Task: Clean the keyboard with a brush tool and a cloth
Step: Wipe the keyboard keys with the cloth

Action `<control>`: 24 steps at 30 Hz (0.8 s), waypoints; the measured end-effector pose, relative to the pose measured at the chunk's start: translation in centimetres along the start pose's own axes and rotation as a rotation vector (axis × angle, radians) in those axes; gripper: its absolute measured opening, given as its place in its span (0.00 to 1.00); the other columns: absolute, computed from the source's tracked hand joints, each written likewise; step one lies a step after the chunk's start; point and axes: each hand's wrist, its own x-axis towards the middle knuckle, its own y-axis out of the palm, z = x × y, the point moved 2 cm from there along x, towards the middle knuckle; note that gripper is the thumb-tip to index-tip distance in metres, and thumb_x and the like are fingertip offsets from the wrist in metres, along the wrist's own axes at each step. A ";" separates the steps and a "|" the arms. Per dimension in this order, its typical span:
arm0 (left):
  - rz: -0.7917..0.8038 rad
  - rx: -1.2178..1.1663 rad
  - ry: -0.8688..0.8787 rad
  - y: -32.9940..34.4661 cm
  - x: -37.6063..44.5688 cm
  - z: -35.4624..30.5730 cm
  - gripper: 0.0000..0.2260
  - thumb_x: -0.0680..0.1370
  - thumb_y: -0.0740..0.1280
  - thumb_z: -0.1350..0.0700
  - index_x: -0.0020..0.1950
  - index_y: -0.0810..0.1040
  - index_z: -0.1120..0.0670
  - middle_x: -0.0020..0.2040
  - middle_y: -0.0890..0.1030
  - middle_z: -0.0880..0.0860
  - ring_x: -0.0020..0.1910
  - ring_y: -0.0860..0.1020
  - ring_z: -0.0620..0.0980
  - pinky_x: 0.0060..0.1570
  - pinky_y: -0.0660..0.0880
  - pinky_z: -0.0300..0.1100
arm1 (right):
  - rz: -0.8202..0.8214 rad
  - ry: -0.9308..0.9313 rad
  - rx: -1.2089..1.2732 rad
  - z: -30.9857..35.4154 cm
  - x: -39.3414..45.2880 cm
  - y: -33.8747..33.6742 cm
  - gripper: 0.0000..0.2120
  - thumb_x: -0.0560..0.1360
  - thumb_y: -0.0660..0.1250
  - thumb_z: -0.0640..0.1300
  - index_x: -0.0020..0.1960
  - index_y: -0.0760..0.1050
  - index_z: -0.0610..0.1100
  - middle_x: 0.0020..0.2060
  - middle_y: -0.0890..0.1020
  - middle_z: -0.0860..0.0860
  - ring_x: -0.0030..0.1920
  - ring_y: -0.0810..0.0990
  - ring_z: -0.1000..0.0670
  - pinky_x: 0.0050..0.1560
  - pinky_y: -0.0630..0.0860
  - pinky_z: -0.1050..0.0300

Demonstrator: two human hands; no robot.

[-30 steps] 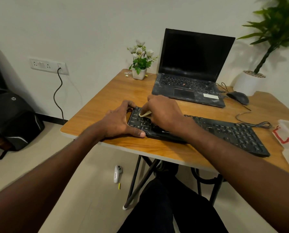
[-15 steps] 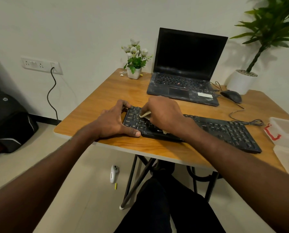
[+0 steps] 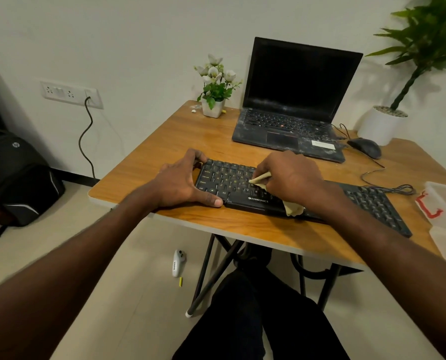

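Head view, looking down over a person's two bare forearms reaching forward to a wooden table [image 3: 242, 229]. The right hand [image 3: 289, 178] is curled around a beige cloth [image 3: 293, 207], pinching a folded tip of it against the keys near the middle of the black keyboard [image 3: 232, 183]; the rest of the cloth bunches out beneath the heel of the hand at the keyboard's near edge. The left hand [image 3: 180, 181] braces the keyboard's left end, its fingers hooked over the far corner and its thumb lying straight along the near edge. The keyboard lies slanted across the near part of the table, its right portion stretching away behind the right forearm.

Beyond the hands, an open black laptop [image 3: 292, 118] with a dark screen stands at the far side of the table. A small white pot of white flowers [image 3: 214, 92] sits to its left, a black mouse [image 3: 364, 147] to its right, with a cable looping back toward the keyboard. A clear plastic box with a red clasp [image 3: 442, 203] rests at the table's right edge. A tall green plant in a white pot [image 3: 382, 123] stands in the far right corner. On the floor at left lies a black backpack [image 3: 14, 178].
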 end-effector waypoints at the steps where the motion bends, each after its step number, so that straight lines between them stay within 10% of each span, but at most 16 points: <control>1: -0.005 0.001 0.000 0.0 0.0 0.0 0.49 0.57 0.79 0.26 0.70 0.62 0.40 0.68 0.73 0.42 0.66 0.71 0.45 0.77 0.63 0.59 | -0.017 -0.009 -0.007 0.6 0.1 -0.2 0.11 0.77 0.72 0.46 0.57 0.85 0.58 0.47 0.85 0.55 0.44 0.78 0.53 0.33 0.70 0.58; 6: -0.009 0.014 -0.002 0.0 -0.2 -0.3 0.49 0.56 0.79 0.26 0.70 0.63 0.41 0.68 0.73 0.42 0.65 0.71 0.45 0.76 0.64 0.57 | -0.132 -0.076 0.243 3.6 1.3 -0.3 0.12 0.75 0.73 0.44 0.55 0.86 0.58 0.46 0.85 0.58 0.44 0.81 0.54 0.41 0.80 0.52; 14: -0.004 0.013 0.001 0.0 -0.1 0.0 0.48 0.58 0.79 0.26 0.70 0.62 0.41 0.70 0.72 0.42 0.67 0.70 0.44 0.77 0.63 0.58 | -0.022 -0.285 0.019 1.9 0.0 0.0 0.11 0.77 0.73 0.45 0.57 0.84 0.57 0.44 0.72 0.59 0.46 0.71 0.55 0.34 0.59 0.62; 24: 0.006 0.006 -0.001 -0.1 0.0 0.1 0.49 0.55 0.78 0.23 0.68 0.63 0.40 0.71 0.72 0.41 0.69 0.70 0.43 0.78 0.62 0.58 | -0.150 -0.218 0.088 2.7 0.3 -0.2 0.11 0.76 0.74 0.47 0.55 0.85 0.60 0.44 0.73 0.56 0.45 0.71 0.54 0.35 0.63 0.57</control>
